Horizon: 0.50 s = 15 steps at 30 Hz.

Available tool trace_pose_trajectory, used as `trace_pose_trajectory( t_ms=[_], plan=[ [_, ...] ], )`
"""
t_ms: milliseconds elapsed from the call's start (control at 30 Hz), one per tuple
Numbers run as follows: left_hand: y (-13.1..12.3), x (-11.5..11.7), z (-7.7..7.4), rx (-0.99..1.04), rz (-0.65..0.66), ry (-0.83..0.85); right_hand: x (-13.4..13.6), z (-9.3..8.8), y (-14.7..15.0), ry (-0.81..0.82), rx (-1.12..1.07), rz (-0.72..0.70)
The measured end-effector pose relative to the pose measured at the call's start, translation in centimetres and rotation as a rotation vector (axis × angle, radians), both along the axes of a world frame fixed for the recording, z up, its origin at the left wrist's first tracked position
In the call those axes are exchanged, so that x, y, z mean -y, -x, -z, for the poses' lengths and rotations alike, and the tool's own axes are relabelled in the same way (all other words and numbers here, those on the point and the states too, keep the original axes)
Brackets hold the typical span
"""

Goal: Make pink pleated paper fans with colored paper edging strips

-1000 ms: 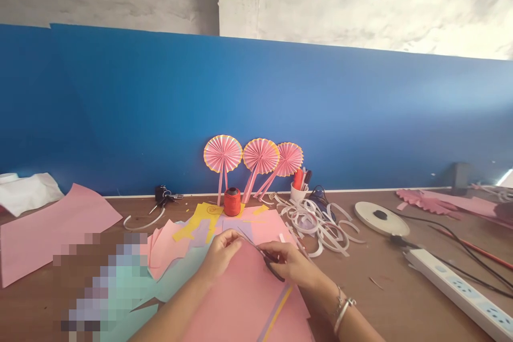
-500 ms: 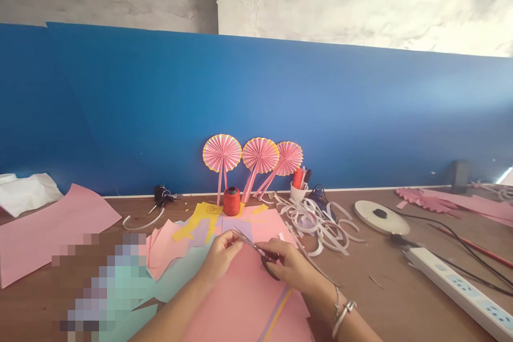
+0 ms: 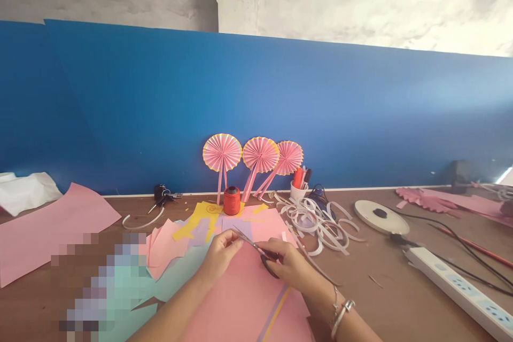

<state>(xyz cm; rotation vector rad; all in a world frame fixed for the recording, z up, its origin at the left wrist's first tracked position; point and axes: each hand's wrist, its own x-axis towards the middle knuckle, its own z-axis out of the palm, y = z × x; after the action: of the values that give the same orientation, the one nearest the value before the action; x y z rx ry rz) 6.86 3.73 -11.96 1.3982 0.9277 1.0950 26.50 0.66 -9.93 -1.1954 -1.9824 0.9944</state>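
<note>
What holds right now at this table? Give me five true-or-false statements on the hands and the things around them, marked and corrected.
1. The right hand holds the scissors. True.
2. The left hand grips the red spool. False: the left hand is at the scissor blades, and the spool stands beyond both hands. Whether the left hand pinches anything is too small to tell.
3. Three round fans stand in front of the blue panel. True.
4. The keys lie to the right of the spool. False: the keys lie to its left.
5. The power strip is at the right side of the view. True.
</note>
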Motion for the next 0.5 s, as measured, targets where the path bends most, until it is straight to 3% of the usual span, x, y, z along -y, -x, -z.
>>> trace_pose_trajectory(
  t_ms=[300, 433, 500],
  plan=[
    [0.0, 0.1, -0.1, -0.007, -0.018, 0.017, -0.3, 0.7, -0.2, 0.013, -0.058, 0.004],
    [-0.1, 0.2, -0.5, -0.006, -0.033, 0.035, -0.8, 1.7, 0.1, 0.128, -0.23, 0.016],
    [-0.1, 0.3, -0.8, -0.004, -0.055, 0.055, -1.4, 2.3, 0.0, 0.163, -0.338, 0.099]
  ],
)
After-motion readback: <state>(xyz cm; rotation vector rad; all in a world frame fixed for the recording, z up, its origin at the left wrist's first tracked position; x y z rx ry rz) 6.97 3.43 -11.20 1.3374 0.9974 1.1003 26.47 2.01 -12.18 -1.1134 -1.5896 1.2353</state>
